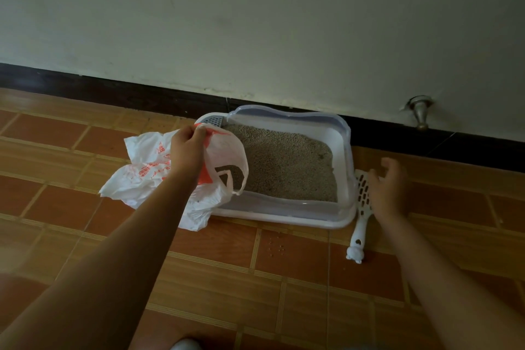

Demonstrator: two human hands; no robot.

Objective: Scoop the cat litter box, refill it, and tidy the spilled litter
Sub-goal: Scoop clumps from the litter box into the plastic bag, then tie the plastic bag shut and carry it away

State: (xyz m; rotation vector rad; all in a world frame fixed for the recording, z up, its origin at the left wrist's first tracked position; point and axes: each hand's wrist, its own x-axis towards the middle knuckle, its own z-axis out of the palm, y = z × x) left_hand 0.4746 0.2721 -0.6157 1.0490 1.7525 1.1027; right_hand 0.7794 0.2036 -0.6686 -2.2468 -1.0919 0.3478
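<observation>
Item: white rectangular plastic cat litter box with a translucent raised rim (345, 150), standing on the orange-brown tiled floor (71, 150), its far side close against the black skirting board (142, 91) of a pale plastered wall (255, 23); a slotted grey panel shows at its far-left corner. Contents: beige granular cat litter (284, 162), filling the tray in a fairly even layer. Item: thin white plastic carrier bag with red-orange print (142, 167), crumpled, lying at the box's left end on the floor, its mouth and one handle loop draped over the box's left edge and the litter. Left hand (186, 148): fingers closed in a pinch on the upper edge of the bag's mouth, lifting it above the box's left side. Right hand (387, 190): fingers spread and loosely curved, holding nothing, poised directly over the slotted head of the scoop; contact with it cannot be told. Item: white plastic litter scoop with oval slots and a figure-shaped handle end (358, 231), lying flat on the floor just beside the box's right wall, handle toward the viewer. Item: several loose litter granules (277, 247), scattered on the tile in front of the box. Item: metal door stop (422, 115), fixed low on the wall, right of the box.
</observation>
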